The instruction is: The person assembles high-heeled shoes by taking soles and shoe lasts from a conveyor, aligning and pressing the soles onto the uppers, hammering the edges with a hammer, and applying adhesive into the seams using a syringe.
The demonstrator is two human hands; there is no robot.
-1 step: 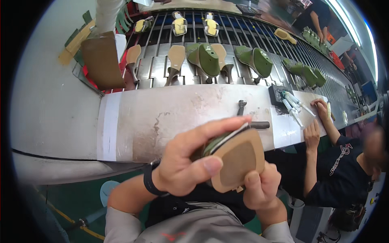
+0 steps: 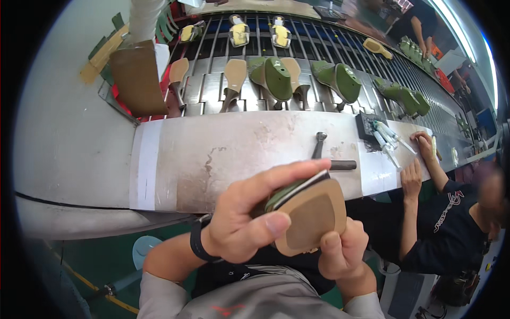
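Close to my body, both hands hold one shoe with its tan sole (image 2: 311,218) turned up toward me. Green material (image 2: 284,195) and a pale edge show along its upper left side. My left hand (image 2: 241,212) wraps that side, fingers stretched over the top and thumb pressed at the sole's left edge. At the lower right, my right hand (image 2: 345,250) is closed round the shoe, its thumb on the sole. The far side of the shoe is hidden. Just beyond my left fingertips lies a metal tool with a round end (image 2: 321,137), beside a dark bar (image 2: 342,165).
A pale worktable (image 2: 249,138) spans the front. Behind it, a slatted conveyor (image 2: 210,87) carries tan heeled soles (image 2: 235,74) and green shoe lasts (image 2: 276,77). A black block (image 2: 366,126) and several tubes (image 2: 387,139) sit at right, near a co-worker's hands (image 2: 411,181).
The shoe has tipped slightly, its sole sitting a little lower, with more of the pale edge showing. Both hands keep their hold. The whole view has shifted slightly.
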